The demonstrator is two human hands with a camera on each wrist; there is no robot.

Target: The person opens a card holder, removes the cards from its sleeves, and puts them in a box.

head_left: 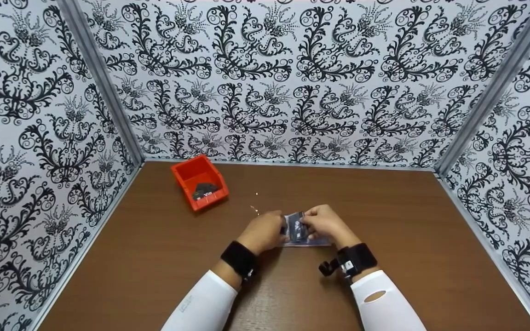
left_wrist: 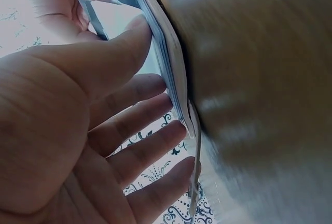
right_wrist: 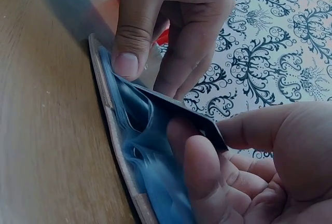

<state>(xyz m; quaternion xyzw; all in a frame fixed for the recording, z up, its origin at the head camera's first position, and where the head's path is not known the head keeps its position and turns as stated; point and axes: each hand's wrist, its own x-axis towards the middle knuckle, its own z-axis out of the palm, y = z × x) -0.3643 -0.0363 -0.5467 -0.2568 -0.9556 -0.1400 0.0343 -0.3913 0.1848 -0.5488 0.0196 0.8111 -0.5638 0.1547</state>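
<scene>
A small booklet of clear plastic sleeves, a card holder (head_left: 318, 242), lies on the brown table between both hands. My right hand (head_left: 327, 223) pinches a dark card (head_left: 298, 228) with pale lettering by its edge, thumb on one side and fingers on the other. In the right wrist view this card (right_wrist: 174, 105) stands tilted over the bluish sleeves (right_wrist: 161, 177), its far end at the pocket. My left hand (head_left: 265, 230) grips the holder at its left side. Its thumb (left_wrist: 137, 35) presses on the upper sleeve while the other fingers lie along the holder's edge.
A red bin (head_left: 196, 172) with dark pieces (head_left: 205, 190) bearing white letters stands at the back left of the table. Tiny bright specks (head_left: 255, 209) show on the wood behind my left hand. Patterned walls (head_left: 274, 92) enclose the table at the back and sides.
</scene>
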